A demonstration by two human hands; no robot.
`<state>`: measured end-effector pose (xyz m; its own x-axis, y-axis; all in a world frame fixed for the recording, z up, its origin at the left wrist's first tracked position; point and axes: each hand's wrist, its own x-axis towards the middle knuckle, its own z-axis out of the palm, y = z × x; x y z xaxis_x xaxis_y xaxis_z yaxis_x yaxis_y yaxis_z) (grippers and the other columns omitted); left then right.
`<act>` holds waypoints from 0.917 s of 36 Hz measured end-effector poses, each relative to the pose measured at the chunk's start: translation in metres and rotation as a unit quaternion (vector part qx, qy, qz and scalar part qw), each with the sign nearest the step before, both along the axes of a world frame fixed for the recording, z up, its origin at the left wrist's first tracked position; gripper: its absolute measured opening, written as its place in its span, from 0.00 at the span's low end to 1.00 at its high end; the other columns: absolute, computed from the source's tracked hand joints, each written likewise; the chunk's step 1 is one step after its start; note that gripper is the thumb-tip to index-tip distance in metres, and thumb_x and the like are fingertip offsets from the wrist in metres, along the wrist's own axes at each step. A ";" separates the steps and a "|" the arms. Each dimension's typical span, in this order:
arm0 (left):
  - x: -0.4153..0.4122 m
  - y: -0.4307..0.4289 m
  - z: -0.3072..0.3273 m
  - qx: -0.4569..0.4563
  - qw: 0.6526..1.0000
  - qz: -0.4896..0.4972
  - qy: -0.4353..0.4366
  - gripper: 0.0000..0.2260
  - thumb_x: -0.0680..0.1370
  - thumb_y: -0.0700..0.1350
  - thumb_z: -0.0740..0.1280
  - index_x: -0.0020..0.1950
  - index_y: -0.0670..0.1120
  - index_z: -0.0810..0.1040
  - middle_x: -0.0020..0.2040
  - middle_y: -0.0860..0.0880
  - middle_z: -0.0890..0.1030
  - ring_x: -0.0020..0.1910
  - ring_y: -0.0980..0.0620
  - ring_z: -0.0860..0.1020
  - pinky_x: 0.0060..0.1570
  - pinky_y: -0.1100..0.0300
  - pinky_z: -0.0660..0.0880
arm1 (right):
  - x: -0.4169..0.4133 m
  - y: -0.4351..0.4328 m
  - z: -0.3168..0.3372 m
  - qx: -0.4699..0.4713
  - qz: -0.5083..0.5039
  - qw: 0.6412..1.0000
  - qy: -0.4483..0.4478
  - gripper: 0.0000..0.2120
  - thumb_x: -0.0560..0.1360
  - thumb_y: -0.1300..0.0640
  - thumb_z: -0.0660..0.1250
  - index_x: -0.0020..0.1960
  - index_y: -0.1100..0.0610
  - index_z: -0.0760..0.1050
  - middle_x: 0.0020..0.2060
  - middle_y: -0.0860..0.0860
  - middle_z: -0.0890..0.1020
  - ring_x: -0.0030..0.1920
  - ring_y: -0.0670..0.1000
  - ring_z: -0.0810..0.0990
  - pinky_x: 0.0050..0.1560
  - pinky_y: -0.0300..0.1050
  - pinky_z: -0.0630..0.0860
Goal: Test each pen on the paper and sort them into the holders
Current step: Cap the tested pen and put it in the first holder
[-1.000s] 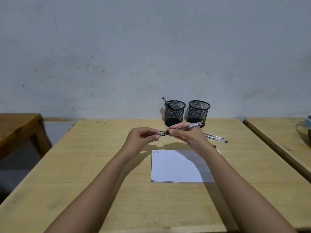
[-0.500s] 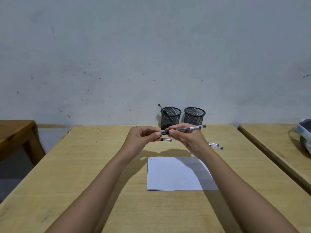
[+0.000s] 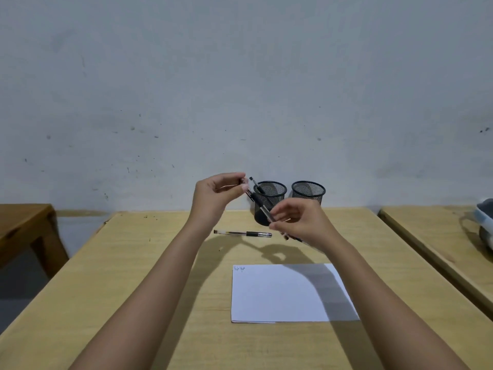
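My right hand [image 3: 298, 225] grips a clear pen with a black grip [image 3: 262, 208], held tilted above the table in front of the left mesh holder [image 3: 274, 189]. My left hand [image 3: 218, 193] pinches the pen's upper end; I cannot tell whether the cap is off. One pen [image 3: 252, 180] stands in the left holder, while the right holder [image 3: 308, 192] shows nothing inside. Another pen [image 3: 242, 233] lies on the table. The white paper [image 3: 282, 292] lies nearer me with small scribbles at its top left corner. More pen ends [image 3: 286, 237] peek from under my right hand.
The wooden table [image 3: 133, 276] stands against a grey wall. A second table [image 3: 437, 236] runs along the right with a partly visible grey and blue object [image 3: 484, 217] on it. A darker wooden table [image 3: 24, 225] sits to the left.
The pen went from level to steeply tilted. My left hand rose with its upper end and my right hand dropped slightly. The pen lying on the table is now uncovered.
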<state>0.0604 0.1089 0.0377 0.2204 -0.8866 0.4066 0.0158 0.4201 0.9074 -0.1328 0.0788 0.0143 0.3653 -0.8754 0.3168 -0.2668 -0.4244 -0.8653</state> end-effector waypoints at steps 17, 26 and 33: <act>-0.012 -0.080 -0.052 0.090 0.976 0.030 -0.195 0.08 0.73 0.42 0.72 0.46 0.52 0.74 0.48 0.52 0.75 0.51 0.55 0.74 0.52 0.66 0.70 | 0.014 -0.071 0.002 -0.066 -0.156 0.973 -0.155 0.09 0.74 0.63 0.66 0.41 0.51 0.70 0.39 0.52 0.82 0.45 0.52 0.83 0.51 0.49 0.79; -0.025 -0.122 -0.078 0.094 0.966 0.007 -0.239 0.22 0.69 0.44 0.75 0.62 0.48 0.75 0.55 0.55 0.78 0.55 0.57 0.74 0.55 0.66 0.70 | 0.023 -0.113 -0.009 -0.079 -0.180 0.979 -0.058 0.08 0.71 0.61 0.70 0.42 0.51 0.72 0.36 0.51 0.82 0.37 0.42 0.81 0.37 0.30 0.72; -0.027 -0.137 -0.084 0.104 0.975 -0.027 -0.194 0.18 0.70 0.41 0.74 0.57 0.50 0.73 0.51 0.57 0.78 0.48 0.69 0.76 0.47 0.78 0.71 | 0.026 -0.126 -0.013 -0.120 -0.165 0.977 0.056 0.07 0.70 0.59 0.72 0.45 0.60 0.77 0.37 0.53 0.82 0.37 0.50 0.81 0.42 0.34 0.77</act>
<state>0.0330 -0.0286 -0.0466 0.0370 -0.9649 0.2601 -0.3297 0.2339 0.9147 -0.1067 -0.0476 0.0014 0.1189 -0.8567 0.5020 -0.5106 -0.4863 -0.7091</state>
